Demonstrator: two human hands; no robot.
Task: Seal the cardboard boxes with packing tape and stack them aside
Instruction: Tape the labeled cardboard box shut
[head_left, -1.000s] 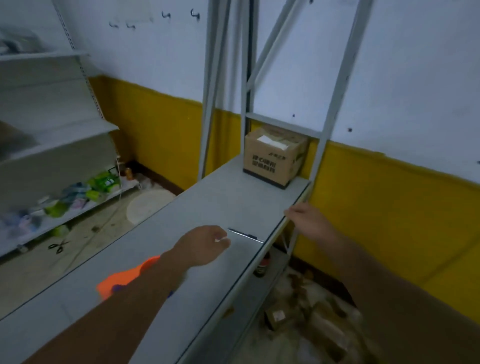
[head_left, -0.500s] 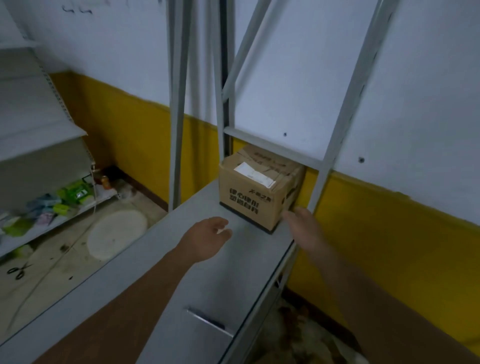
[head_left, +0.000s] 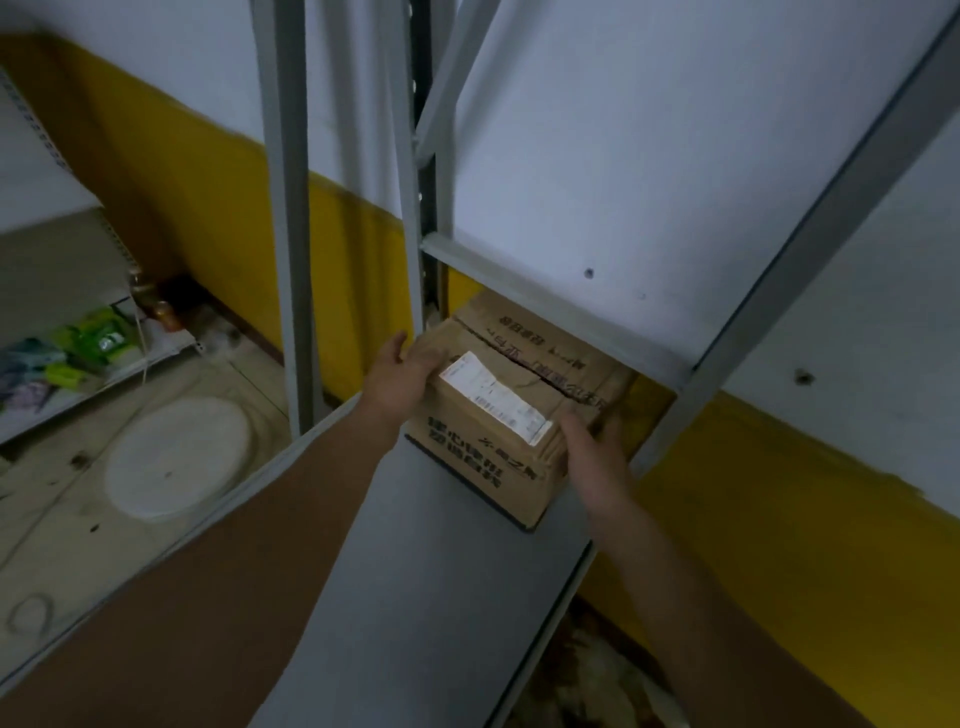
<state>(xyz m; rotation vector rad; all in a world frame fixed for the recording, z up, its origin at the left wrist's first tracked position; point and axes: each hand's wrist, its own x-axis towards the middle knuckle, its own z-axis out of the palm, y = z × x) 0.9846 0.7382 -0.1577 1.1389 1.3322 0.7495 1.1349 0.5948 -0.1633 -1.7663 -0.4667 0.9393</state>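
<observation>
Cardboard box (head_left: 519, 410) on the far end of a smooth grey metal shelf (head_left: 431, 545), held between two bare hands. The left hand (head_left: 397, 379) is pressed flat against the box's left upper edge, fingers curled over the top corner; the right hand (head_left: 592, 449) grips the near right corner, fingers on the side wall and partly hidden behind it. Both hands grasp the box; whether it is lifted off the shelf cannot be told.

The box is a brown, corrugated, roughly cubic carton with creased, slightly dented flaps. Between the two hands, on the top face, lies a white rectangular label (head_left: 493, 397), set obliquely across the near flap. Beyond the label, a dark seam runs across the top where the flaps meet. Below the hands, the front wall carries dark printed characters and a dark band along its bottom edge.

Behind the grip rise matte grey metal uprights (head_left: 283, 208) and a horizontal crossbar (head_left: 550, 317) just above the box's far edge. The wall (head_left: 623, 130) beyond is white above, yellow below.
</observation>
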